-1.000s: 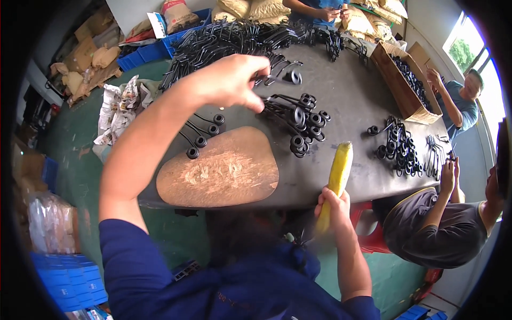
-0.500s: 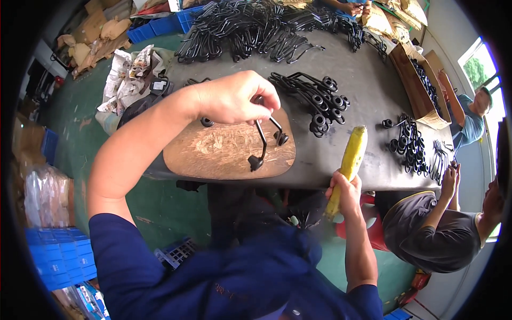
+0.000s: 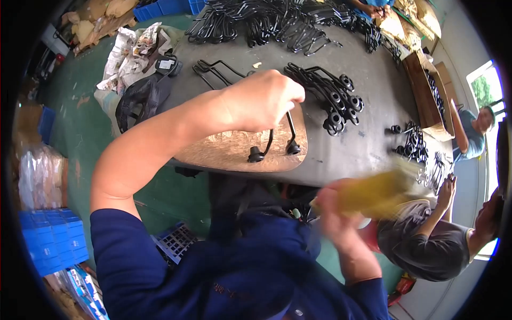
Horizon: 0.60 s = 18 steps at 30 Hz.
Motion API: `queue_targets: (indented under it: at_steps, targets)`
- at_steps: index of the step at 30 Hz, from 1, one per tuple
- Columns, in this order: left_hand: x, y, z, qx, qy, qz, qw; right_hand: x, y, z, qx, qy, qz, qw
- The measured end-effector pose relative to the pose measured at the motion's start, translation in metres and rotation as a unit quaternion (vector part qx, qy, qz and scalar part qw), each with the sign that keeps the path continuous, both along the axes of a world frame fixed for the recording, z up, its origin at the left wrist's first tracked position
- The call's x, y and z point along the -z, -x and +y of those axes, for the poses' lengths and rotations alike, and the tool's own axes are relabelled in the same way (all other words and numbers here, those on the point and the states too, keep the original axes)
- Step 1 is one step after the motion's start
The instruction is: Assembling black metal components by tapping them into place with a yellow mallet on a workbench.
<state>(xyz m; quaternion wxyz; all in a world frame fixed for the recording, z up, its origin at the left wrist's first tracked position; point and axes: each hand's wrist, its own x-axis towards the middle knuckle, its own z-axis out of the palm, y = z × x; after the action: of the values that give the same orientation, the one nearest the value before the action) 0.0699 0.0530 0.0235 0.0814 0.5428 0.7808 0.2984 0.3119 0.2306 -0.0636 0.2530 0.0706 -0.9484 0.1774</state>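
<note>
My left hand (image 3: 265, 101) is closed around a bent black metal rod (image 3: 270, 137) above a worn wooden board (image 3: 224, 153). Two black rubber end pieces point downward from it, low over the board's right half. My right hand (image 3: 337, 216), smeared by motion, grips a thick yellow stick (image 3: 376, 194) out past the table's near edge. The stick leans over to the right, and its tip is blurred. Just right of the board lies a bundle of black rods with ring-shaped rubber ends (image 3: 341, 101). Behind my left forearm, another bent black rod (image 3: 216, 65) is partly hidden.
Large heaps of black rods (image 3: 266, 26) cover the table's far side. On the right stand an open carton (image 3: 424, 96) and a smaller rod pile (image 3: 413, 146). A person in a dark shirt (image 3: 426, 240) sits close by at right. Crumpled paper (image 3: 125, 61) lies at left.
The yellow stick has swung from nearly upright to leaning right, with my right hand slightly lower and left. My left hand and the bent rod stay over the board; the view has shifted a little.
</note>
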Motion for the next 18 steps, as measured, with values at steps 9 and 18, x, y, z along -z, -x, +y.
queue_targets:
  at_steps: [9,18]
  targets:
    - [0.007,0.007,-0.001,-0.041,0.047,0.001,0.998,-0.058,0.013,-0.053,0.008,0.491,-0.206,0.846]
    - [0.012,0.025,0.006,-0.023,-0.003,0.011,1.0,0.005,0.03,-0.044,-0.005,0.359,-0.504,0.786]
